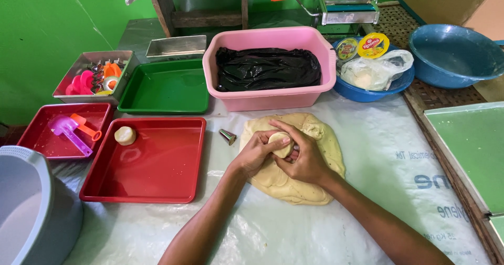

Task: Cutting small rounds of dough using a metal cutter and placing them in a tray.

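I have both hands over the flattened dough sheet [294, 175] at the middle of the tabletop [367, 154]. My left hand [257, 152] and right hand [304, 157] are cupped narrowly around a small round dough piece [282, 141], fingers closed on it from both sides. At nine o'clock from my hands sits the big red tray [157, 191] with one finished disc [125, 135] in its far left corner; a small metal cone [227, 136] lies between tray and dough. I judge that pressing too hard could squash the piece out of round, and soft dough may stick to my fingers and tear.
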